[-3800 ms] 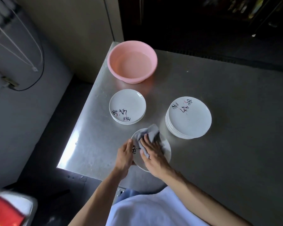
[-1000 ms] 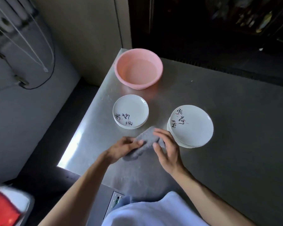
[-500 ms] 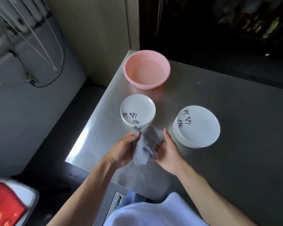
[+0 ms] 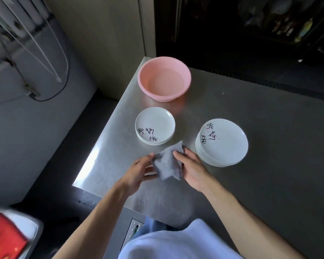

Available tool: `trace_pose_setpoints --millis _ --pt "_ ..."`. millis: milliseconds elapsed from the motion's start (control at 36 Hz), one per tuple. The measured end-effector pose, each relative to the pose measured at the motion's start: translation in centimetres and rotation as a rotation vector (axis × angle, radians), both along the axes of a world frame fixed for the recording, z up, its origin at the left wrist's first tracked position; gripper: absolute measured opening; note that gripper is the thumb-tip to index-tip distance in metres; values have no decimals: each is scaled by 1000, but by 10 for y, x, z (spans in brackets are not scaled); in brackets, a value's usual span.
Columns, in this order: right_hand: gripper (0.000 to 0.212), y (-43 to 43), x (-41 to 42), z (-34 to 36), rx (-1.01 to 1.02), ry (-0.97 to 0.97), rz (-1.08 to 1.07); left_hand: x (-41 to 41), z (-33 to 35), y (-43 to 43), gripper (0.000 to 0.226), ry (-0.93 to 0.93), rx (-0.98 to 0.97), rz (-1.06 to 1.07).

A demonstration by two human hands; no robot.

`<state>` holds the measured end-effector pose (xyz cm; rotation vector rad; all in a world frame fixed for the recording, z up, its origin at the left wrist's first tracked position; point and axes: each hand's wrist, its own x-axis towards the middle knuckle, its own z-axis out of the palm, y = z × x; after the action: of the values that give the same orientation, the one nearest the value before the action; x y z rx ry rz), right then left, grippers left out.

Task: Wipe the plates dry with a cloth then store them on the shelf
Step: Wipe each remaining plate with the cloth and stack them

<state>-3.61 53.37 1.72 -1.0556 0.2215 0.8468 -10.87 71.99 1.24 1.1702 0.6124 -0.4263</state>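
Both hands, left hand [image 4: 138, 170] and right hand [image 4: 192, 168], pinch the crumpled grey terry cloth [image 4: 168, 163] at mid-frame, fingers curled on its edges. Likely they are refolding it between the two stacks of white painted plates [image 4: 154, 126] [image 4: 223, 142].

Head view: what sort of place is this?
Probably a kitchen or dishwashing corner: a stainless steel table with a pink basin, stacked white plates and a grey cloth.

Cloth [image 4: 167, 165] btwn small stack [image 4: 155, 126], big stack [image 4: 222, 142]
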Motion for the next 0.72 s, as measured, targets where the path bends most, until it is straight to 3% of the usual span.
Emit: trace_pose_setpoints --millis 111,194,306,417,556,667,722 --pt "30 -2 0 5 -24 -58 52 -2 -4 -1 26 9 -17 -56" --pt "20 -5 2 5 -172 -144 54 -3 -8 1 20 4 -35 -34" --pt "18 -6 7 2 -346 -221 15 -2 -8 1 34 -2 -33 -1" --pt "14 -5 9 11 -238 -211 51 4 2 2 39 -100 -55 27" --pt "32 -2 11 15 -76 -223 140 8 6 13 45 -193 -68 49" --pt "49 -1 9 12 -281 -395 200 8 4 18 38 -171 6 60" --pt "52 -2 9 11 -422 -584 233 7 4 22 18 -128 41 105"
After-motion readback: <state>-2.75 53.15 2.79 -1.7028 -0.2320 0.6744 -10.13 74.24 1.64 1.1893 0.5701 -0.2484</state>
